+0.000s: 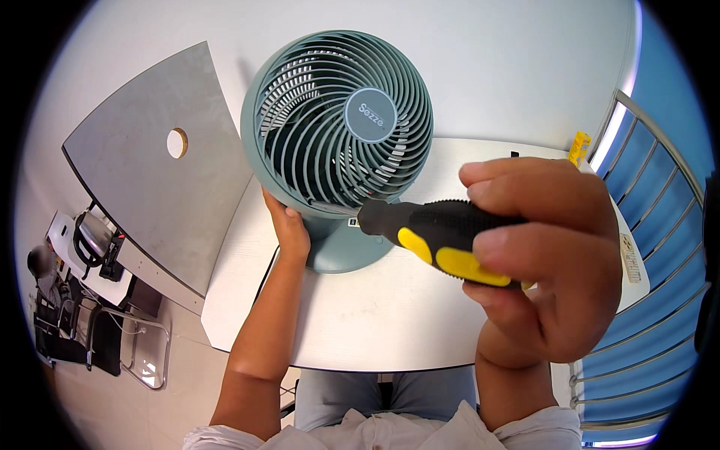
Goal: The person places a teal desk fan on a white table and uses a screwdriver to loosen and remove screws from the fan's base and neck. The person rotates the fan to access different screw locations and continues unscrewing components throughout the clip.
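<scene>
A round grey-green fan (337,124) stands upright on its base on the white counter (375,315), near the far edge. It is steadied by the left hand (289,229), whose fingers are pressed on the lower left rim of the housing. The plastic grille looks light and thin, so it is better held by the solid rim or base. A black and yellow screwdriver (435,240) is clamped in the fingers of the right hand (551,255); its ribbed handle should not slip, and its tip points at the lower grille.

Right hand (544,262) holds screwdriver (435,236) at fan (337,127); left hand (289,229) steadies it.
</scene>
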A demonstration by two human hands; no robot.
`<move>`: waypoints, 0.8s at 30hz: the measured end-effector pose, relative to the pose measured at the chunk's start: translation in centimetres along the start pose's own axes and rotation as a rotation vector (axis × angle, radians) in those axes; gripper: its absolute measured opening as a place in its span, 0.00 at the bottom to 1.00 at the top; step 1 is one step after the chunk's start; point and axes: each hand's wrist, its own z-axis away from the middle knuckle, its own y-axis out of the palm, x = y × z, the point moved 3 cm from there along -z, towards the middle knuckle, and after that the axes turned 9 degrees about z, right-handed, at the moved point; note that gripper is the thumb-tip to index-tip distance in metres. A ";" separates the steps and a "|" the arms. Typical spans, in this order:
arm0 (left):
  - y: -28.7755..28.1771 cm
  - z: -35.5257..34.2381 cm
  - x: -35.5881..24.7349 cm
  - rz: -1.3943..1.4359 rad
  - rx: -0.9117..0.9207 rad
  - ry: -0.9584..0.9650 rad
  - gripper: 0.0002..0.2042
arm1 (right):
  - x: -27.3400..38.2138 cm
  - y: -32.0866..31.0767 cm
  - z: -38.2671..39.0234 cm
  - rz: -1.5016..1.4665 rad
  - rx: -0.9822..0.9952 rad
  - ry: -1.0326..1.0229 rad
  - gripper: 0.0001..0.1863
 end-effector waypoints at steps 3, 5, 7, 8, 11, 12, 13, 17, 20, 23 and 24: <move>-0.2 0.2 0.6 0.020 0.002 -0.081 0.45 | 0.1 0.2 -0.1 -0.074 -0.022 -0.050 0.13; -0.1 0.1 0.5 0.016 0.002 -0.071 0.45 | 0.4 0.3 0.3 -0.031 -0.018 -0.091 0.09; 0.1 0.1 -0.1 -0.019 -0.001 0.014 0.45 | 0.4 0.7 0.6 -0.020 -0.024 -0.071 0.09; 0.4 -0.1 -0.7 -0.041 -0.004 0.078 0.45 | 0.5 1.2 0.4 -0.049 -0.036 -0.029 0.10; 0.7 -0.6 -1.5 -0.087 -0.016 0.249 0.44 | 0.5 1.6 0.1 -0.113 -0.047 0.018 0.14; 0.6 -0.5 -1.7 -0.092 -0.014 0.243 0.44 | 0.4 1.8 0.1 -0.127 -0.061 0.022 0.17; 0.5 -0.3 -2.0 -0.098 -0.013 0.237 0.43 | 0.3 1.9 0.0 -0.140 -0.075 0.026 0.21; 0.9 -0.4 -1.9 -0.082 0.005 0.238 0.43 | 0.5 2.7 -0.2 -0.175 -0.196 0.101 0.31; 0.9 -0.4 -1.9 -0.052 -0.003 0.243 0.43 | -0.6 1.9 -0.2 0.057 -0.129 0.044 0.42; 1.1 -0.5 -1.7 -0.080 -0.006 0.240 0.43 | -0.6 0.4 0.4 0.379 -0.013 0.067 0.52; 0.8 -0.4 -1.5 -0.078 -0.003 0.232 0.43 | -0.4 0.8 0.7 0.328 -0.041 0.169 0.53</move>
